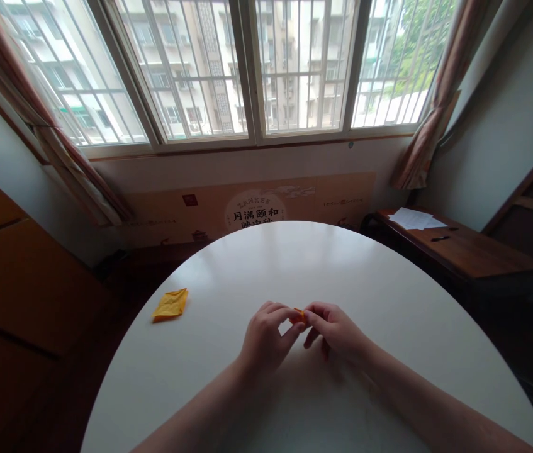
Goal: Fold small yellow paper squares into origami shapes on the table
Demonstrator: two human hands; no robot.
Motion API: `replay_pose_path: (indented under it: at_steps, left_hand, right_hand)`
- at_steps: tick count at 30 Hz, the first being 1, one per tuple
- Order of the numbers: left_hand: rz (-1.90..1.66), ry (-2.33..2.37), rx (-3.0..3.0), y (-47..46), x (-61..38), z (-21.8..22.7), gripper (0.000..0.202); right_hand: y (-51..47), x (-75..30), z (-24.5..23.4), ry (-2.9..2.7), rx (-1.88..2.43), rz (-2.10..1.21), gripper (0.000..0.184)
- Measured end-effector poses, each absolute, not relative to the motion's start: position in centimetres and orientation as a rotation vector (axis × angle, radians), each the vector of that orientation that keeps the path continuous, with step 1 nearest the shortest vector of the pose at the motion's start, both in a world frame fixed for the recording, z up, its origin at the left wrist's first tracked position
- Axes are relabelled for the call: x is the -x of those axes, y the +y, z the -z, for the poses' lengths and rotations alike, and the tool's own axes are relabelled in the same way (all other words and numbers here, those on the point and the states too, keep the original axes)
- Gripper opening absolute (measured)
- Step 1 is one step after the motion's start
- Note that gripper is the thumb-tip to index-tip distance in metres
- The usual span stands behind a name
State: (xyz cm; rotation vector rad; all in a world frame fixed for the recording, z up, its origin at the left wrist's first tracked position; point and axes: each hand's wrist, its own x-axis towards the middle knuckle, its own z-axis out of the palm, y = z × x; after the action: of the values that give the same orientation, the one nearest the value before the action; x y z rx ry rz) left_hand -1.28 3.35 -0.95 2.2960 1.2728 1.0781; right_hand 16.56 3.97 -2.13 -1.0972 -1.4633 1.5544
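Note:
Both my hands meet over the middle of the round white table (323,251). Between their fingertips is a small folded piece of orange paper (299,318), mostly covered by the fingers. My left hand (269,333) pinches its left side with thumb and forefinger. From the right, my right hand (335,327) grips the other side with thumb and forefinger, its remaining fingers curled below. Off to the left, near the table's edge, lies a flat, creased yellow-orange folded paper (170,305), apart from both hands.
Behind the table, a barred window (247,75) spans the wall between tied curtains. At the right, a low wooden table (474,248) carries white paper sheets (416,218) and a black pen (440,238). An orange-brown wooden cabinet (6,283) stands at the left.

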Motion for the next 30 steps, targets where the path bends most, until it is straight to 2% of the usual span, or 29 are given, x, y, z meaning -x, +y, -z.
replay_pose_path:
  at_steps: [12,30]
  left_hand:
    - [-1.098,1.238,-2.213,3.7,1.4,1.7,0.01]
    - [-1.112,1.166,-2.139,4.0,1.4,2.3,0.012]
  right_hand:
    - [4.1,-16.5,2.1,-1.445,1.108,-1.58,0.047]
    - [4.1,-16.8,2.1,-1.449,1.106,-1.578,0.038]
